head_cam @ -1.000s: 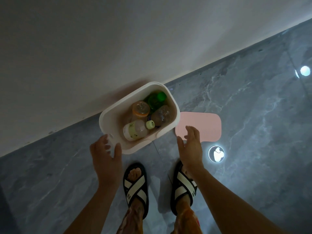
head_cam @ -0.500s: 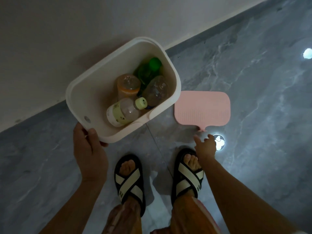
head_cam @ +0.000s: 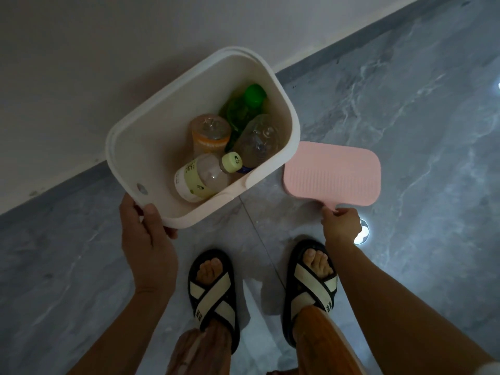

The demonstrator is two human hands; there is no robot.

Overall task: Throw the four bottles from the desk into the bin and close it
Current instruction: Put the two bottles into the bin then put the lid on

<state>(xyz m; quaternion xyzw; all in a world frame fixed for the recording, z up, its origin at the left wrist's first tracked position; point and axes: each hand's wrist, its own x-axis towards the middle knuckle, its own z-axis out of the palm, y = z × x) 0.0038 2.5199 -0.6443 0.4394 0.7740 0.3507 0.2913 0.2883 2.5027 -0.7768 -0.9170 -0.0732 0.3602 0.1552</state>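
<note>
A white bin point(head_cam: 151, 147) stands open on the grey floor against the wall. Inside lie several bottles: a green one point(head_cam: 243, 106), an orange-labelled one point(head_cam: 209, 133), a clear one point(head_cam: 257, 143) and a pale one with a light green cap point(head_cam: 203, 177). My left hand point(head_cam: 147, 239) grips the bin's near rim, thumb over the edge. The pink ribbed lid point(head_cam: 332, 173) lies flat on the floor right of the bin. My right hand point(head_cam: 341, 226) pinches the small tab at the lid's near edge.
My two feet in black and cream sandals point(head_cam: 213, 290) stand just behind the bin. A bright light reflection point(head_cam: 362, 234) shines on the glossy floor beside my right hand. The white wall point(head_cam: 108, 50) runs diagonally behind the bin.
My left hand closed on the bin's rim. My right hand dropped from above the lid's near edge to its tab and pinched it. The view moved closer to the bin.
</note>
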